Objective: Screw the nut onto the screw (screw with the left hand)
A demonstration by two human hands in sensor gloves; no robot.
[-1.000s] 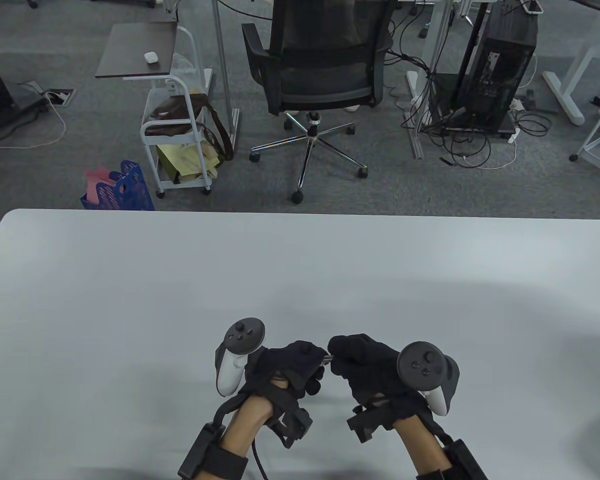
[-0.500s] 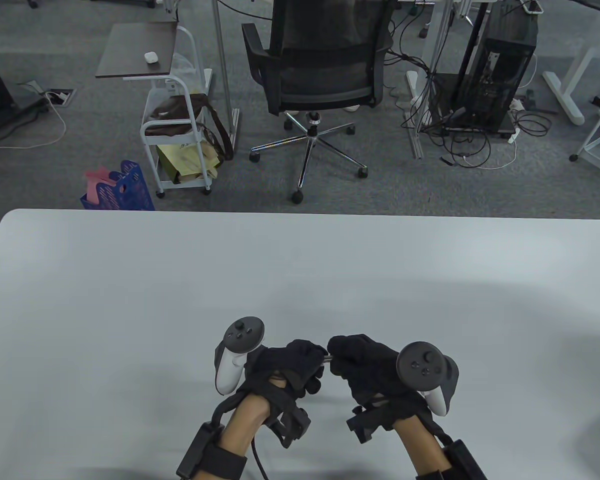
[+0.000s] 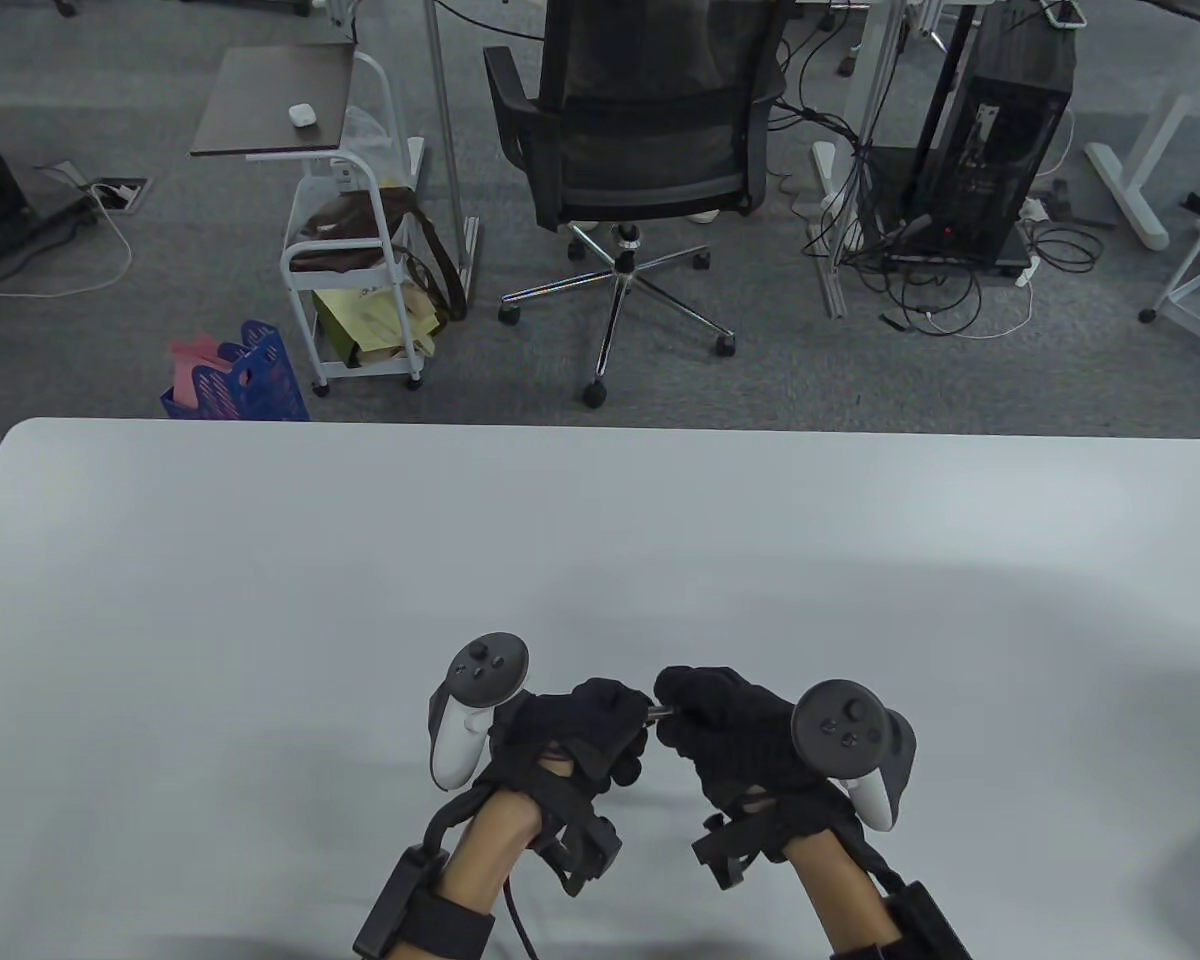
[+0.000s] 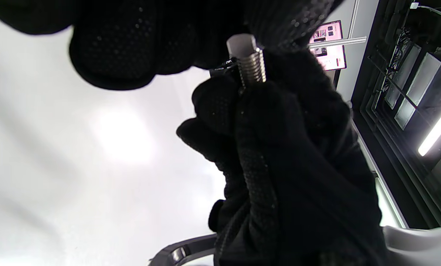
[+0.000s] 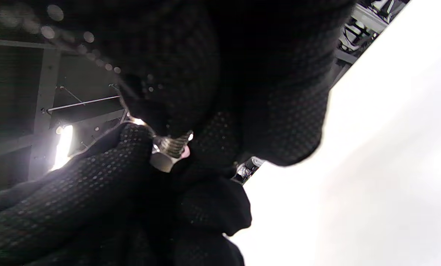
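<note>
Chair beyond table

Both black-gloved hands are raised just above the white table near its front edge, fingertips meeting. The left hand curls its fingers around the silver hexagonal nut. The right hand pinches the threaded silver screw, knuckles toward the table's far edge.
</note>
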